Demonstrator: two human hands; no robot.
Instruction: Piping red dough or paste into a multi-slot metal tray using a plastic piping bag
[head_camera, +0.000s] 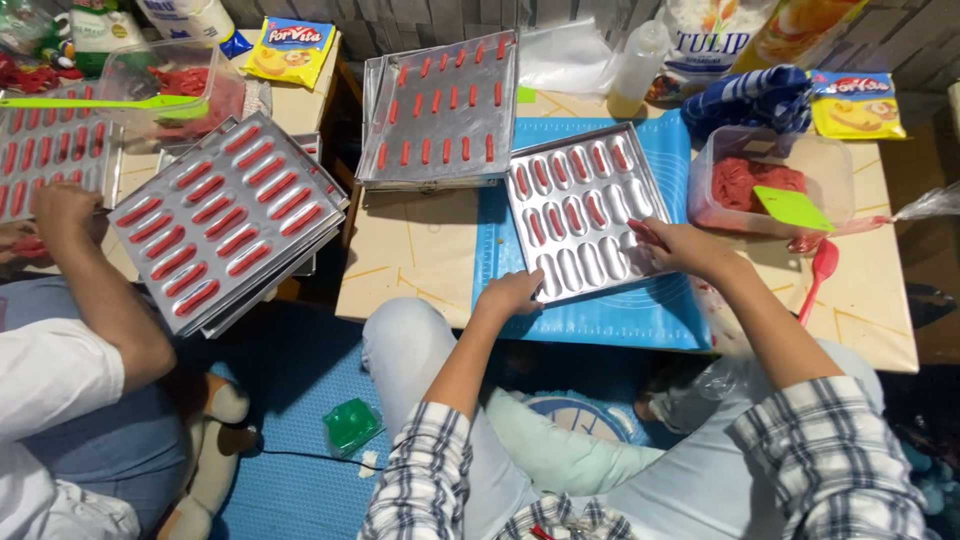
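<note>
Metal mould tray (585, 205) lies on blue mat (640, 310), centre of surface (420, 265); left hand (510, 293) fingers rest released on its near edge; right hand (685, 247) fingers pinch red piping bag tip (645, 234) over right cavities.

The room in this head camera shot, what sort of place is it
Probably a home kitchen corner used for batch baking, worked at a low table. Several metal mould trays hold red dough, tubs of red dough stand by, and a silicone mat covers the tabletop.
</note>
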